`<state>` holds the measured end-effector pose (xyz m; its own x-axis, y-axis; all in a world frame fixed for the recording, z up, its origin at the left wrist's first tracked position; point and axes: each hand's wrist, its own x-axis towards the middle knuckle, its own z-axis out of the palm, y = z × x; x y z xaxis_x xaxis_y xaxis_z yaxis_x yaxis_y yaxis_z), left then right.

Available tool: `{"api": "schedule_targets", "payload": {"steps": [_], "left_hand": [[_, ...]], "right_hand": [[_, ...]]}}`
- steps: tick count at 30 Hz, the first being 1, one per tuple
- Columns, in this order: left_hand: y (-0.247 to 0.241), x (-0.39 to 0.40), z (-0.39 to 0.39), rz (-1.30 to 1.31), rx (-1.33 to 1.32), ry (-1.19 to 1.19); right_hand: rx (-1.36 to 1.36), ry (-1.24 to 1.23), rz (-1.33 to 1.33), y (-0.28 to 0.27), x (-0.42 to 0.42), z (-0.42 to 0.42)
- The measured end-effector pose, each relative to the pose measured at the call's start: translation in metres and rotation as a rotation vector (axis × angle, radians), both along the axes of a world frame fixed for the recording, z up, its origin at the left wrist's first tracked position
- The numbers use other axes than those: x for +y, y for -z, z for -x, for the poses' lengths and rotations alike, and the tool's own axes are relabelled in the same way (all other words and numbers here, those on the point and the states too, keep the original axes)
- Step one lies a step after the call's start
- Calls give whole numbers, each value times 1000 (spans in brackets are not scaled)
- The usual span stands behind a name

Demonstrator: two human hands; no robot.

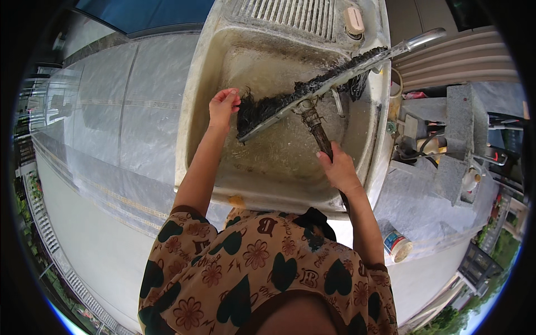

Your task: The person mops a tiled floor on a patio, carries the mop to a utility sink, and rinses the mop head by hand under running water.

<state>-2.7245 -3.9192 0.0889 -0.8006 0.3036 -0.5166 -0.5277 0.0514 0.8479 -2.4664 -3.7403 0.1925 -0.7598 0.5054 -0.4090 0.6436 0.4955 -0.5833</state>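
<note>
My right hand is closed around the dark handle of a wide, T-shaped broom or mop. Its long head lies slantwise over the sink basin, with black, wet-looking bristles or strands along the far side. Water from a metal faucet seems to run down along the head. Left of the head's lower end, my left hand is raised over the basin with thumb and fingertips together. Dark strands hang close to those fingertips; whether they pinch any cannot be told. Shallow, cloudy water covers the basin floor.
A scrubbing brush rests on the sink's far right corner beside a ribbed washboard. Grey stone blocks, hoses and bottles stand right of the sink. Near my right elbow a white bucket lies on the tiled floor.
</note>
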Motion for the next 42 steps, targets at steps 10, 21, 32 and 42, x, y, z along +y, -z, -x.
{"api": "schedule_targets", "payload": {"steps": [10,21,32,42], "left_hand": [[8,39,-43,67,10,258],[15,82,-49,75,56,354],[30,84,-14,76,75,186],[40,115,-47,-207,-668,155]], "right_hand": [[-13,3,-191,-56,20,-32],[22,258,-37,-64,31,-46],[323,520,156,-111,30,-21],[237,494,195,-117,11,-24]]}}
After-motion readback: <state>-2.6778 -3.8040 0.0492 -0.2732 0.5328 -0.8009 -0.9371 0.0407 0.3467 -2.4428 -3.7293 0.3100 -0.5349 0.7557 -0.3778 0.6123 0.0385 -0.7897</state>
